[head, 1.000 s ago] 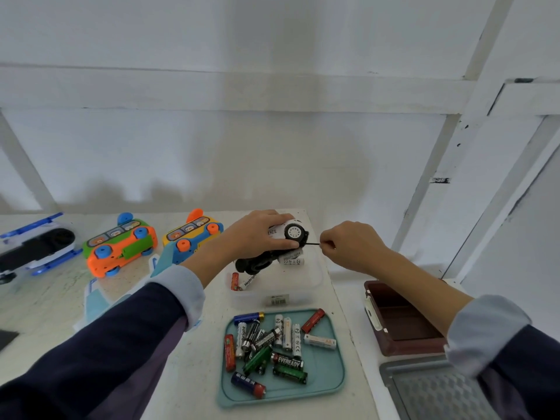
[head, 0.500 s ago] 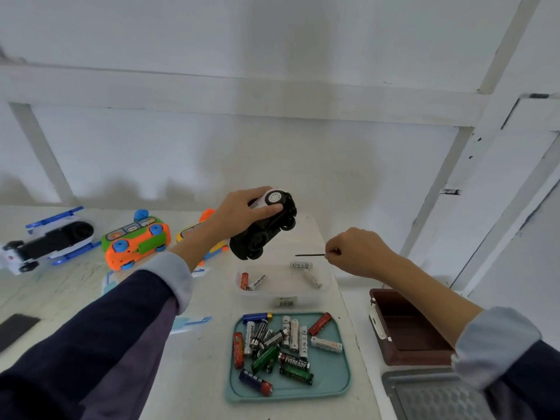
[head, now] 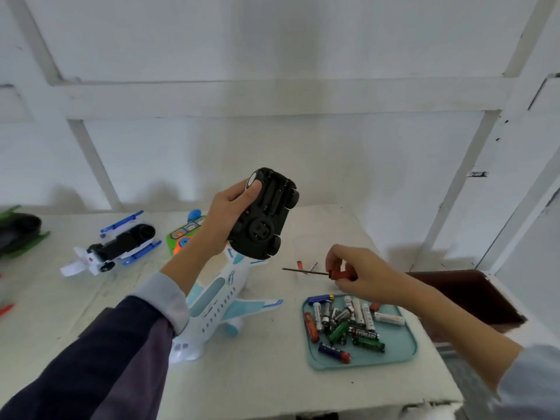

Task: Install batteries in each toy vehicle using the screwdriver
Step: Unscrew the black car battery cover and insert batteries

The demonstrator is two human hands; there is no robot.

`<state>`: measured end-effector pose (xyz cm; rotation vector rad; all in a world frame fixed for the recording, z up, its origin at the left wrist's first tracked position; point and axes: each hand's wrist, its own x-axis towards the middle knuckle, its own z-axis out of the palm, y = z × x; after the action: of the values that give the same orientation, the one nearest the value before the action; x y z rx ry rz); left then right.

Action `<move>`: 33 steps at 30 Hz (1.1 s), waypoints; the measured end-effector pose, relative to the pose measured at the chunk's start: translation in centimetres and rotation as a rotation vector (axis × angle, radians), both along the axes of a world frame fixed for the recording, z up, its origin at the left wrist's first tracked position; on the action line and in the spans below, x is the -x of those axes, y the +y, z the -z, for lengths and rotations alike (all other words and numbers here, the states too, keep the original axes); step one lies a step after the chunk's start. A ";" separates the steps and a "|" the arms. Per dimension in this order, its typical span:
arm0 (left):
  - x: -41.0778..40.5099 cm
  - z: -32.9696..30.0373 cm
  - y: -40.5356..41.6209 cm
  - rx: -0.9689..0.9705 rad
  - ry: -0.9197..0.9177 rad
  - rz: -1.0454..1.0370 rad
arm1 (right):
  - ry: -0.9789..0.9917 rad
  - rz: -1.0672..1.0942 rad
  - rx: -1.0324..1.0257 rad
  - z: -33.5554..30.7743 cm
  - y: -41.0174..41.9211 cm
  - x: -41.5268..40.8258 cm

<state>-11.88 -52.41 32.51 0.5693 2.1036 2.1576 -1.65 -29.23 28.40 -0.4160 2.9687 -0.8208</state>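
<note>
Toy car (head: 263, 216) held belly-out above the bench by left hand (head: 226, 214), long axis tilted; right hand (head: 360, 277) pinches screwdriver (head: 318, 272) lower right, tip aimed left, short of it.

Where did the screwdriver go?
The screwdriver is pinched in the right hand, right of centre in the head view, just above the teal battery tray, tip pointing left toward the black toy car.
</note>
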 end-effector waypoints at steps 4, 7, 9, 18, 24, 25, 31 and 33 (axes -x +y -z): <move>-1.9 -0.2 -2.8 -0.037 -0.020 0.039 | 0.011 -0.127 -0.057 1.7 -4.9 -1.8; -2.8 -0.1 -4.7 -0.076 -0.039 0.055 | -0.021 -0.150 -0.143 2.9 -7.3 -2.4; -3.4 0.0 -5.6 -0.097 -0.055 0.044 | -0.049 -0.170 -0.173 3.4 -8.6 -2.6; -5.9 0.9 -6.9 -0.092 -0.056 0.068 | -0.027 -0.231 -0.305 6.5 -12.3 -2.9; -6.1 0.8 -6.5 -0.091 -0.064 0.052 | 0.014 -0.290 -0.365 7.5 -12.0 -2.7; -6.1 0.6 -6.3 -0.092 -0.067 0.049 | 0.028 -0.310 -0.384 7.2 -11.9 -2.7; -5.2 0.4 -4.7 -0.158 -0.084 0.053 | 0.057 -0.221 -0.393 1.1 -6.1 -1.9; -5.0 0.5 -3.8 -0.184 -0.111 0.056 | 0.049 -0.190 -0.435 0.2 -3.6 -2.0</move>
<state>-6.88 -56.17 32.06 0.5026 1.8258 2.3086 0.36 -32.84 28.18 -0.6797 2.9679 -0.1401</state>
